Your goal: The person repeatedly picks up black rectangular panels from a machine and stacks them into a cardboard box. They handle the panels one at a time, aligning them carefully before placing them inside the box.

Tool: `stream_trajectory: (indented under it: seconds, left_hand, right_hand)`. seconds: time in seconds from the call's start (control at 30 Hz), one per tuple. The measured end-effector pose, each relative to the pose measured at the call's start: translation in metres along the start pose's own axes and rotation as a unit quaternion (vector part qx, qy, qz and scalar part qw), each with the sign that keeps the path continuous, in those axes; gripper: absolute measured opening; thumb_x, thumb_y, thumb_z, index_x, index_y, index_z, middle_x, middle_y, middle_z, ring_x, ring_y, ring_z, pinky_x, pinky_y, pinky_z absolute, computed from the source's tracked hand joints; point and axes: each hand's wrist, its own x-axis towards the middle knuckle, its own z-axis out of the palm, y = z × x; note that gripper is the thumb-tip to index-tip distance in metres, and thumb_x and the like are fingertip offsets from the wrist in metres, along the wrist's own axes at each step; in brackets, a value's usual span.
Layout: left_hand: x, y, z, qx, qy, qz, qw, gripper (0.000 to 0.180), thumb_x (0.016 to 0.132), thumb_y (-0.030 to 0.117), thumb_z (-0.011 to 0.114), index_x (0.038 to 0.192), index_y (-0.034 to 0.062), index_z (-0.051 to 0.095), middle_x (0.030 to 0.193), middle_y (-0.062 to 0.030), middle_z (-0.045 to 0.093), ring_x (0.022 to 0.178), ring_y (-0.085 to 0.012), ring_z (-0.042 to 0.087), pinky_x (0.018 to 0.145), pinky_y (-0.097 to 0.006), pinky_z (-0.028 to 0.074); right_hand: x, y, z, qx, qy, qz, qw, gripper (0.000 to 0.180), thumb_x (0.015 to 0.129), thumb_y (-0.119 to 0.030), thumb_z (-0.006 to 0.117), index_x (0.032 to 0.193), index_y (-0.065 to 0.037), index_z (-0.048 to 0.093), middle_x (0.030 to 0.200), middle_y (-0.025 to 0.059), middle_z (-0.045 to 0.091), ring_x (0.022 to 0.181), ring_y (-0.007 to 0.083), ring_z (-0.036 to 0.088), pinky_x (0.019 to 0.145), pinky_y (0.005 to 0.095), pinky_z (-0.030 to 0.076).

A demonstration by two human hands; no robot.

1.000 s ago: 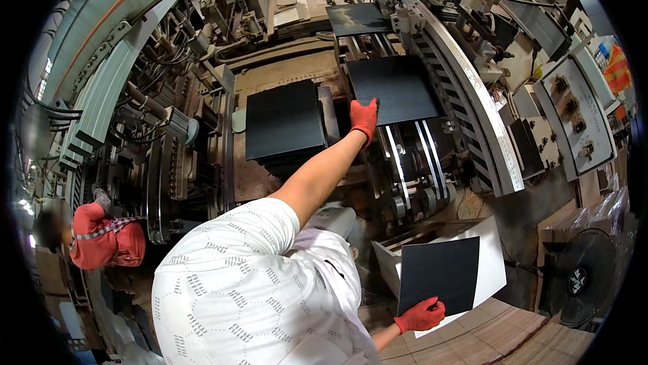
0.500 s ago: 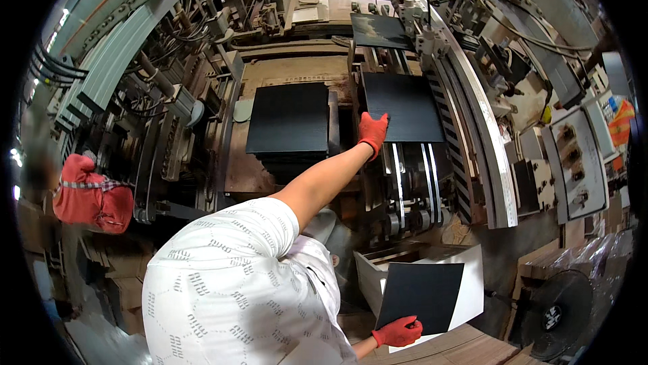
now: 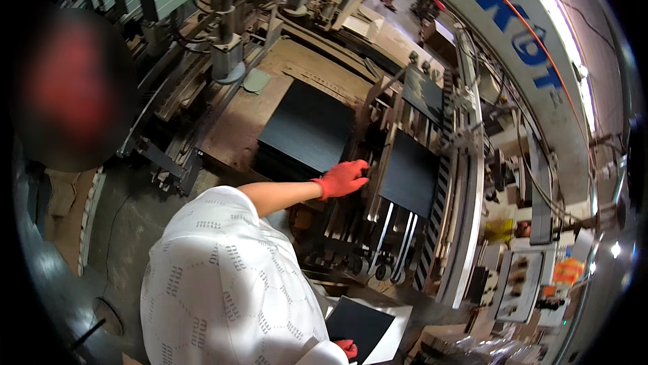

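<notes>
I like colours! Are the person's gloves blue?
No, the glove on the left hand reaching toward the black sheets is red.

The red-gloved left hand (image 3: 342, 178) has drawn back from the black sheet on the feeder (image 3: 409, 171) to the near corner of the black sheet stack (image 3: 308, 129), as the view swung left.

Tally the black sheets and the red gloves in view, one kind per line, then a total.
Black sheets: 4, the stack, one on the feeder rails, one further up the line, one on a white board.
Red gloves: 2, left hand, right hand.
Total: 6
</notes>
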Motion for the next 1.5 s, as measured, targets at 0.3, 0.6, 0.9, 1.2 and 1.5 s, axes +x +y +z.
stream_trajectory:
  seconds: [0.3, 0.6, 0.9, 1.2, 1.5]
  left_hand:
    - [-0.069, -0.117, -0.19, 0.427, 0.393, -0.132, 0.803, 0.037, 0.089, 0.034, 0.064, 0.115, 0.0085, 0.059, 0.115, -0.016, 0.061, 0.107, -0.0371, 0.058, 0.087, -0.047, 0.046]
    - [-0.037, -0.166, -0.237, 0.175, 0.234, -0.327, 0.899, 0.05, 0.091, 0.052, 0.059, 0.103, 0.0035, 0.062, 0.1, -0.0238, 0.068, 0.098, -0.0393, 0.064, 0.084, -0.049, 0.05]
    - [-0.166, -0.195, -0.246, 0.064, 0.185, -0.245, 0.95, 0.052, 0.094, 0.045, 0.06, 0.093, -0.0064, 0.06, 0.087, -0.0248, 0.061, 0.082, -0.0315, 0.059, 0.075, -0.043, 0.046]
    - [-0.172, -0.202, -0.236, -0.127, 0.214, -0.225, 0.942, 0.031, 0.097, 0.025, 0.061, 0.116, -0.0003, 0.062, 0.11, -0.0055, 0.063, 0.101, -0.0157, 0.056, 0.093, -0.032, 0.047]
    - [-0.142, -0.153, -0.24, -0.294, 0.195, -0.288, 0.89, 0.029, 0.092, 0.019, 0.07, 0.109, -0.0028, 0.063, 0.105, -0.0067, 0.064, 0.093, -0.0175, 0.059, 0.087, -0.032, 0.049]
  right_hand:
    - [-0.032, -0.293, 0.04, 0.417, -0.45, 0.024, 0.789, 0.027, 0.1, -0.011, 0.056, 0.125, -0.001, 0.054, 0.106, 0.009, 0.06, 0.089, 0.0163, 0.059, 0.069, 0.0278, 0.05]
    - [-0.102, -0.428, 0.219, 0.431, -0.61, 0.398, 0.532, 0.037, 0.096, -0.035, 0.062, 0.123, -0.012, 0.054, 0.085, 0.0093, 0.064, 0.074, 0.0235, 0.061, 0.068, 0.0374, 0.05]
    - [-0.096, -0.4, 0.297, 0.368, -0.624, 0.42, 0.546, 0.025, 0.096, -0.039, 0.062, 0.106, -0.016, 0.064, 0.095, 0.0017, 0.064, 0.077, 0.0201, 0.056, 0.065, 0.035, 0.048]
    - [-0.102, -0.403, 0.298, 0.415, -0.599, 0.434, 0.529, 0.017, 0.094, -0.03, 0.066, 0.099, -0.015, 0.062, 0.096, 0.0049, 0.064, 0.083, 0.0222, 0.06, 0.065, 0.037, 0.053]
    - [-0.083, -0.394, 0.175, 0.525, -0.5, 0.439, 0.531, 0.023, 0.09, -0.026, 0.071, 0.108, -0.017, 0.059, 0.104, 0.001, 0.064, 0.09, 0.0191, 0.064, 0.061, 0.0379, 0.054]
